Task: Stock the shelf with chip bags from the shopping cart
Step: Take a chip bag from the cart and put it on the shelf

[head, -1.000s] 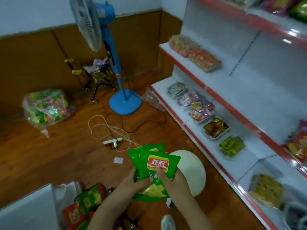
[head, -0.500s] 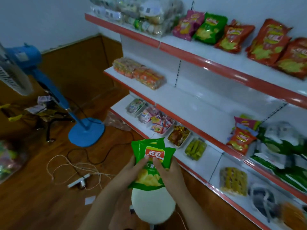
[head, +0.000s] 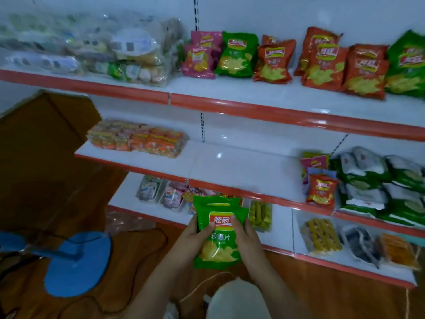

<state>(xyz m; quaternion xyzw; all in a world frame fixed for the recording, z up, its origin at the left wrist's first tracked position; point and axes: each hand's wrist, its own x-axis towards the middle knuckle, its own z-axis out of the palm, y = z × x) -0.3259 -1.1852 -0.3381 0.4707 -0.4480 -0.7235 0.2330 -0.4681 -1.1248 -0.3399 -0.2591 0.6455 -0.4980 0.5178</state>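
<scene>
Fingers of the left hand (head: 192,238) and right hand (head: 247,238) are curled around the sides of two stacked green chip bags (head: 218,236), thumbs pressed on the front. The bags are held upright before the lower shelves. Red, green and pink chip bags (head: 273,62) are stood along the top shelf (head: 253,97).

Dim bluish light, glare on shelf (head: 253,162), blurred bowed edges.
</scene>
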